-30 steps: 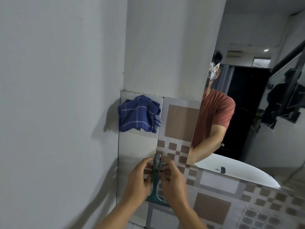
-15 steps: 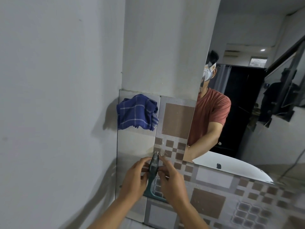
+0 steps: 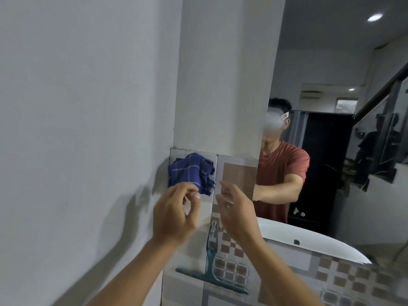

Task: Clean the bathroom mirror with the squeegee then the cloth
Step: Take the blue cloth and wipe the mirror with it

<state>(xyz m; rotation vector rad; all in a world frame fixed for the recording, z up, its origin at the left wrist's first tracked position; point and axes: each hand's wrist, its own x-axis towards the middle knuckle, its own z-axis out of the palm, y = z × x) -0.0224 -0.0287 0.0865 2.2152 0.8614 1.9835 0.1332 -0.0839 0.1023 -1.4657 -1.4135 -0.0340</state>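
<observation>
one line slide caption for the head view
Both bare hands reach for blue checked cloth; green squeegee hangs on tiled wall.

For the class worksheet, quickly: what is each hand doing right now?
Left hand: fingers pinched at the blue cloth; grip uncertain.
Right hand: open, empty.

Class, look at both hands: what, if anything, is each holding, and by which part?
Nothing. The left hand and right hand are empty; the squeegee hangs by its handle, and the cloth hangs untouched.
</observation>
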